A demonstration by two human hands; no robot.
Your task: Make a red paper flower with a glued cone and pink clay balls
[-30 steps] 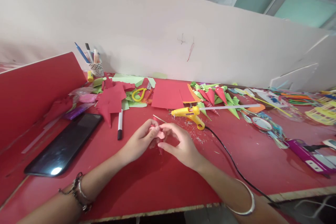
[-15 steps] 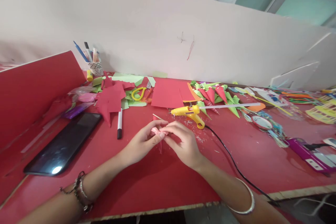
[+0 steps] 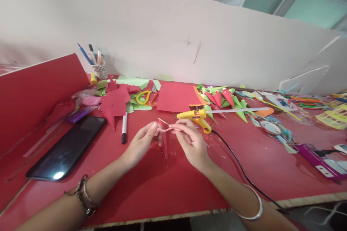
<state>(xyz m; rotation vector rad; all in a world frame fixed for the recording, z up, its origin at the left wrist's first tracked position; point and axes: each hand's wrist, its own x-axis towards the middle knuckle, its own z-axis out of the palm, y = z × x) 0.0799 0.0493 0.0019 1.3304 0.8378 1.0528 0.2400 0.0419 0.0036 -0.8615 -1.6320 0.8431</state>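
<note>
Between my two hands stretches a thin pink strip (image 3: 164,130), slightly curved; its material I cannot make out. My left hand (image 3: 141,143) pinches its left end between thumb and fingers. The other end sits in the closed fingertips of my right hand (image 3: 192,146). On the table just behind and below the strip lies a red paper cone (image 3: 165,148), partly hidden by my left fingers. A thin pale stick (image 3: 163,121) shows beyond the fingertips. Past my right hand rests a yellow glue gun (image 3: 200,115) with a long glue stick in its back.
A black phone (image 3: 67,148) and a marker (image 3: 124,128) lie at left. Red paper sheets (image 3: 173,97) sit at the back, beside several red and green cones (image 3: 227,97). The glue gun's cord (image 3: 238,162) runs to the front edge. A purple power strip (image 3: 317,160) stands right.
My hands have moved apart a little, and the pink piece, bunched in the fingers before, is now drawn out as a strip between them. More of the red cone shows.
</note>
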